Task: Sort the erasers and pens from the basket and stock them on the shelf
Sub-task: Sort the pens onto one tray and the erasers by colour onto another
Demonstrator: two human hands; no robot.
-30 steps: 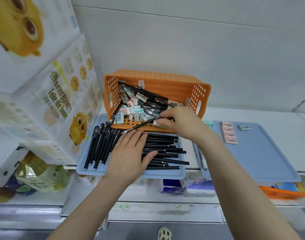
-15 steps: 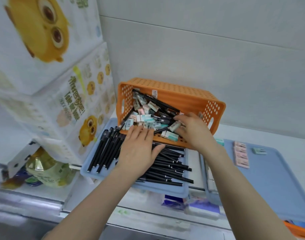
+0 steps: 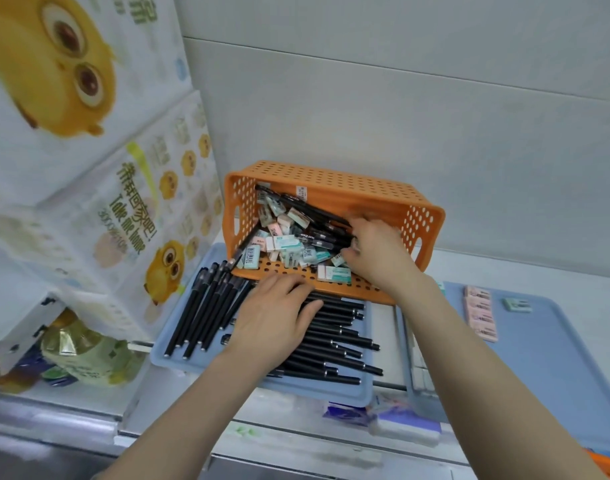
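An orange perforated basket [image 3: 331, 178] lies tipped on its side at the back of the shelf, its opening towards me. Inside it are black pens [image 3: 317, 216] mixed with pastel erasers [image 3: 286, 244]. My right hand [image 3: 379, 254] reaches into the basket, thumb and fingers curled round the ends of some black pens. My left hand [image 3: 272, 320] rests flat, fingers straight, on the black pens [image 3: 206, 306] laid out in the left blue tray [image 3: 179, 351]. The right blue tray [image 3: 556, 358] holds a column of pink erasers [image 3: 480, 313] and one green eraser [image 3: 516, 304].
Stacked tissue packs [image 3: 89, 168] with yellow cartoon birds stand close on the left. Below them sits a yellowish bottle [image 3: 82, 351]. A white wall closes the shelf behind the basket. Packaged goods [image 3: 400, 420] lie on the shelf below the trays.
My right hand has moved deeper into the basket, from its front edge up to the pens. My left hand has stayed on the tray's pens. The view has shifted closer and leftward.
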